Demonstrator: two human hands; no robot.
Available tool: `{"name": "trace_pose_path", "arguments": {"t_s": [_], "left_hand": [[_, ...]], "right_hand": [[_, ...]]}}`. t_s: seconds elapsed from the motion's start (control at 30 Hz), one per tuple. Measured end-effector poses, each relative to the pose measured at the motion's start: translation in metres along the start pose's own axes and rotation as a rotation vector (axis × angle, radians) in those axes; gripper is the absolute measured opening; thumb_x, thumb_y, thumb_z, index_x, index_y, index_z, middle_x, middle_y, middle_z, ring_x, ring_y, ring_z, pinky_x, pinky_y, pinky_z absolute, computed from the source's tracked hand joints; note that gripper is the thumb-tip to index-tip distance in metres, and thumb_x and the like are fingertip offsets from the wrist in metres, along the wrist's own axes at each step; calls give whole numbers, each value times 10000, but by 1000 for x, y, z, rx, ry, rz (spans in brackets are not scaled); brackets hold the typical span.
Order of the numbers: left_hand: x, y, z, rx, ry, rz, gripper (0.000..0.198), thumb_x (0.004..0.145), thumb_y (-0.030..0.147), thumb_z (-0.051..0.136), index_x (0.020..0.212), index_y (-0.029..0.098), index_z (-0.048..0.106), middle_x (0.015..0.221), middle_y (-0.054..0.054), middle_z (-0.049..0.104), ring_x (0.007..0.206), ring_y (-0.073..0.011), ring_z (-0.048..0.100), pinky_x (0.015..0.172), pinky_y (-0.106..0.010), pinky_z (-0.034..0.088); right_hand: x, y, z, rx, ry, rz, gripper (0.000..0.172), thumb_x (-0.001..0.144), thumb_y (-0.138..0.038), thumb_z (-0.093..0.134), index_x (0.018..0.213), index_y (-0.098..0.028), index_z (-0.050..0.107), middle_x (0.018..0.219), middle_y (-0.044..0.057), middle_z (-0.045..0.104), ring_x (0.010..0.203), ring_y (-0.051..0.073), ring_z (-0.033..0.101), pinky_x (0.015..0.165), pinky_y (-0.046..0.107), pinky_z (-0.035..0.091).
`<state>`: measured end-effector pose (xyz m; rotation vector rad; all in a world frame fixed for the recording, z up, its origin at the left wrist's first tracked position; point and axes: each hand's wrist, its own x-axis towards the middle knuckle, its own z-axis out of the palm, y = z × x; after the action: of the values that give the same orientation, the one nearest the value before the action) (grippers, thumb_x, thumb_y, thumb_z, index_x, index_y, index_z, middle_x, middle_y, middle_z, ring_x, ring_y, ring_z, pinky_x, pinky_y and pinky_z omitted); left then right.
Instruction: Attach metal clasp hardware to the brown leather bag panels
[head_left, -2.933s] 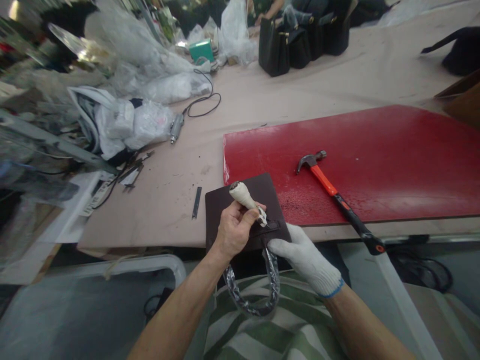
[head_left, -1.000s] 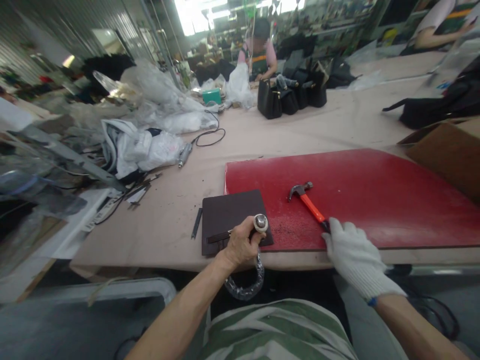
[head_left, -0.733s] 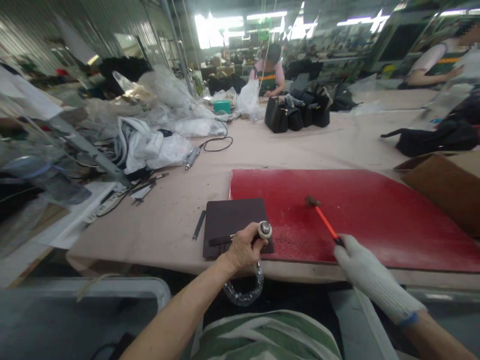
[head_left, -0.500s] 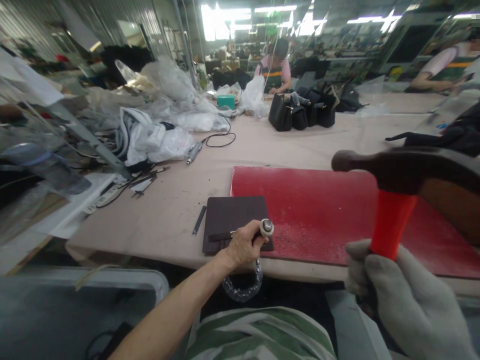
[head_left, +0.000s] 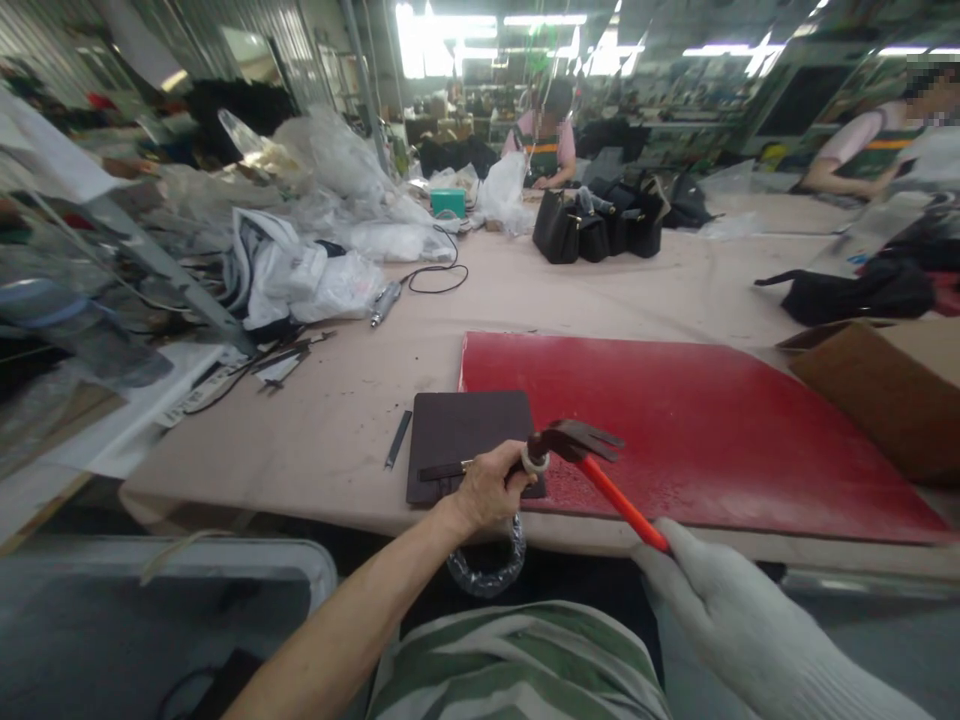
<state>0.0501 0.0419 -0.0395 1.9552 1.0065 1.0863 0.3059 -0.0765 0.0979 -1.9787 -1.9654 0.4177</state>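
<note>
Gripping a hammer [head_left: 609, 487] in the gloved right hand [head_left: 716, 592]; clasping a white-rimmed tool [head_left: 537, 467] in the bare left hand [head_left: 487, 488]. Could glance onto that hand, given an off-centre blow (hard to judge true contact). Working over a smooth, dark brown panel [head_left: 469, 428], partly on the red board [head_left: 712, 440], with a plastic-wrapped handle [head_left: 487, 584].

Board [head_left: 712, 430] is laid on worktop [head_left: 330, 400], its left front corner overlapped by panel [head_left: 469, 425]. Strip [head_left: 398, 440] is placed left of panel; handbags [head_left: 556, 228] are set behind board, carton [head_left: 862, 390] to its right.
</note>
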Motion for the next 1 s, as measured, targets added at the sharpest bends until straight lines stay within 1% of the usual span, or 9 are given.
{"name": "trace_pose_path", "arguments": {"t_s": [0.2, 0.3, 0.37, 0.5, 0.67, 0.73, 0.87, 0.93, 1.0], "left_hand": [[-1, -1, 1, 11, 8, 6, 171, 875, 164, 613, 1040, 196, 646, 995, -48, 730, 916, -201, 692, 851, -301, 534], [-1, 1, 0, 19, 18, 0, 205, 859, 154, 622, 1056, 203, 646, 992, -47, 736, 906, -203, 702, 836, -299, 542], [0, 2, -1, 32, 24, 13, 221, 850, 147, 627, 1062, 204, 644, 986, -47, 736, 897, -202, 705, 839, -301, 547], [0, 4, -2, 60, 27, 37, 185, 863, 159, 609, 1042, 191, 639, 995, -64, 730, 912, -209, 702, 851, -312, 553], [2, 11, 4, -59, 41, -49, 126, 900, 251, 607, 996, 183, 651, 1006, -88, 725, 960, -225, 695, 905, -349, 560], [7, 12, 0, -262, 185, -219, 186, 938, 351, 592, 975, 176, 644, 955, -83, 727, 880, -208, 709, 863, -350, 580], [15, -1, -52, -503, 586, -474, 408, 920, 575, 563, 995, 174, 590, 982, -94, 727, 816, -211, 733, 779, -362, 606], [12, -14, -97, -217, 578, -552, 430, 868, 584, 609, 959, 164, 616, 931, -102, 730, 786, -228, 723, 748, -357, 590], [3, -28, -140, 263, 427, -650, 358, 872, 523, 605, 873, 167, 649, 844, -109, 729, 794, -260, 714, 758, -366, 567]], "right_hand": [[17, 46, 11, -199, -97, 74, 430, 993, -593, 344, 831, -262, 565, 676, 66, 681, 648, 287, 693, 567, 338, 423], [40, 74, 28, -376, -21, 139, 373, 1005, -491, 364, 915, -228, 613, 783, 106, 709, 668, 301, 695, 562, 352, 422], [57, 78, 46, -444, 96, 32, 370, 997, -401, 379, 1052, -170, 664, 985, 172, 726, 786, 328, 709, 625, 394, 480], [76, 43, 91, -319, 340, -255, 439, 1003, -407, 443, 1239, -100, 651, 1217, 218, 680, 1053, 366, 669, 881, 482, 535], [79, -18, 139, -66, 203, -444, 383, 950, -311, 557, 1299, -175, 638, 1278, 147, 664, 1166, 336, 608, 1062, 536, 458], [78, -26, 149, -77, 190, -441, 384, 951, -282, 561, 1307, -167, 651, 1315, 154, 641, 1212, 347, 575, 1125, 580, 391], [77, -21, 153, -93, 136, -407, 404, 943, -290, 623, 1323, -163, 669, 1380, 144, 607, 1265, 347, 532, 1171, 566, 339], [79, -20, 150, -90, 111, -389, 405, 938, -286, 642, 1325, -172, 677, 1376, 133, 611, 1252, 340, 533, 1163, 550, 339], [82, -21, 147, -99, 103, -374, 369, 940, -285, 649, 1290, -181, 700, 1344, 128, 629, 1212, 334, 547, 1121, 529, 364]]}}
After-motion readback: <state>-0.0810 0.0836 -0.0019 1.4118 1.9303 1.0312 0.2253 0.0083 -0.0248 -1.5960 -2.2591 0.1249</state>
